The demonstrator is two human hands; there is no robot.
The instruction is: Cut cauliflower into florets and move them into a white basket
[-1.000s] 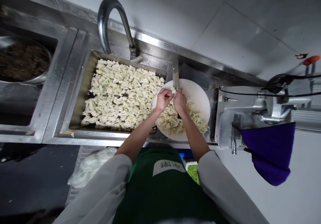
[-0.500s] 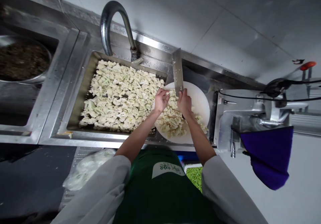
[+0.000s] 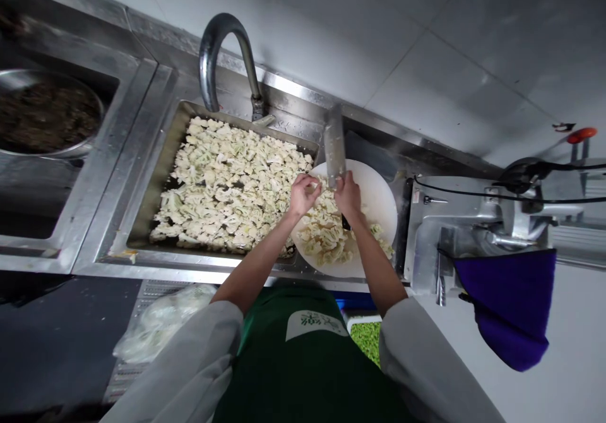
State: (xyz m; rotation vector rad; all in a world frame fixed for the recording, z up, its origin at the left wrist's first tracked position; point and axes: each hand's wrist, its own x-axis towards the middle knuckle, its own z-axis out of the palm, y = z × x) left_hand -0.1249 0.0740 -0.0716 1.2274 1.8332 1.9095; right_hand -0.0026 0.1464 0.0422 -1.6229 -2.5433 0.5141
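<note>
My right hand (image 3: 348, 196) is wrapped round the handle of a cleaver (image 3: 335, 145), whose broad blade points toward the wall and is slightly blurred. Below it lies a round white cutting board (image 3: 379, 192) with cut cauliflower (image 3: 329, 240) spread over it. At the board's left edge my left hand (image 3: 302, 194) is closed, thumb and fingers curled together on a pale piece of cauliflower that is mostly hidden. To the left, many cauliflower florets (image 3: 231, 183) fill the steel sink (image 3: 146, 202), apparently in water.
A curved faucet (image 3: 222, 25) rises behind the sink. Further left a metal bowl (image 3: 97, 117) holds something dark. On the right stands a metal machine (image 3: 511, 211) with a purple cloth (image 3: 509, 303). Below are a plastic bag (image 3: 165, 322) and a container of chopped greens (image 3: 367, 341).
The cleaver's blade has tilted and shifted slightly at the board. My left hand has drawn a little left, away from the blade. The whole view has moved slightly.
</note>
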